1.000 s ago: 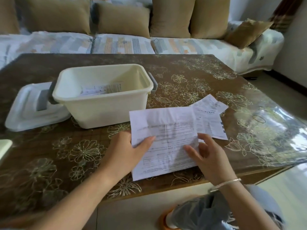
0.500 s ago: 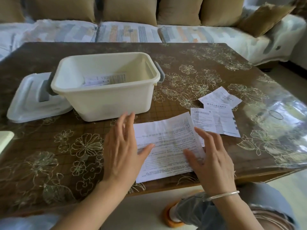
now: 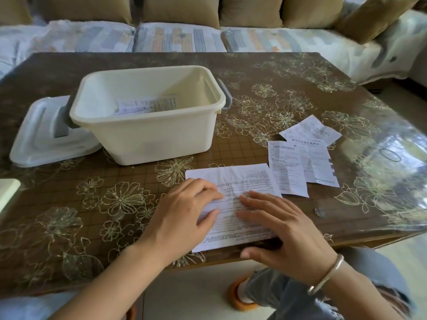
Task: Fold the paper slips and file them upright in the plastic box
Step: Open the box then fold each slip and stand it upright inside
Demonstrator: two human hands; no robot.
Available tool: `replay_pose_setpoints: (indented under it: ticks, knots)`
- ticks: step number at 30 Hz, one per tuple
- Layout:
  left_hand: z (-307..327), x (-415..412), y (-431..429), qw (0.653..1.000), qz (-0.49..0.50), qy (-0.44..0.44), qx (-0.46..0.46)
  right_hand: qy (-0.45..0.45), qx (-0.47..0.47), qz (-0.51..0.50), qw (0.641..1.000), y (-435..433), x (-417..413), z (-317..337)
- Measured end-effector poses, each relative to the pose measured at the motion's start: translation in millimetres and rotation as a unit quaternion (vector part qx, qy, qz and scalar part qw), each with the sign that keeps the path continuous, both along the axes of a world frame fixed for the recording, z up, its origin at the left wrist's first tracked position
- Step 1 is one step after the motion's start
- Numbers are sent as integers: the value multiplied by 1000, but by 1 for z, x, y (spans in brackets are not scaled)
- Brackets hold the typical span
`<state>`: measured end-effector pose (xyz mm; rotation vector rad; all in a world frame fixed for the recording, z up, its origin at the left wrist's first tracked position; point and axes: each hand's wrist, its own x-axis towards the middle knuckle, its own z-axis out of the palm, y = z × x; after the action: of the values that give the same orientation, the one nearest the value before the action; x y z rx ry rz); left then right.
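Creased white printed paper slip (image 3: 242, 179) is pressed flat under left hand (image 3: 182, 211) and right hand (image 3: 284, 234), fingers extended, nothing gripped; brown floral tabletop (image 3: 69, 204) edge lies just behind both hands.

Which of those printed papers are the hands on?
The large white printed sheet, closest to the person: left hand and right hand both rest on it. The smaller white slips beside it lie untouched; others sit in the cream plastic box.
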<state>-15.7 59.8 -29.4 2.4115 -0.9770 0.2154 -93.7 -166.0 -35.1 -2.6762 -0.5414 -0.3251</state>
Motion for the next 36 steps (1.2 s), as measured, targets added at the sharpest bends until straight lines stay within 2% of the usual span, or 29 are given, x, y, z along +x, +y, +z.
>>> replay_pose_setpoints:
  ticks: [4,9,12,15,21,25,30,33,36]
  knots:
    - [0,-6,5,998,6,50,-38,-26,-35,23,999,-4,5,4]
    - [2,-18,19,993,-49,82,-69,-57,6,9,998,2,10,8]
    - [1,-18,27,997,-52,37,-34,-63,29,-11,998,9,12,11]
    - [3,-18,35,997,-24,4,-77,-63,44,-15,997,25,12,17]
    - [14,-27,65,990,15,32,-135,-3,65,-5,998,49,9,31]
    - [14,-29,75,987,54,48,-145,65,174,-17,982,45,12,32]
    - [8,-21,66,974,155,71,-149,76,319,-152,932,46,14,19]
    - [5,-16,61,972,183,94,-115,38,303,-210,929,58,17,11]
    - [6,-15,55,971,213,64,-83,-2,269,-253,929,65,22,6]
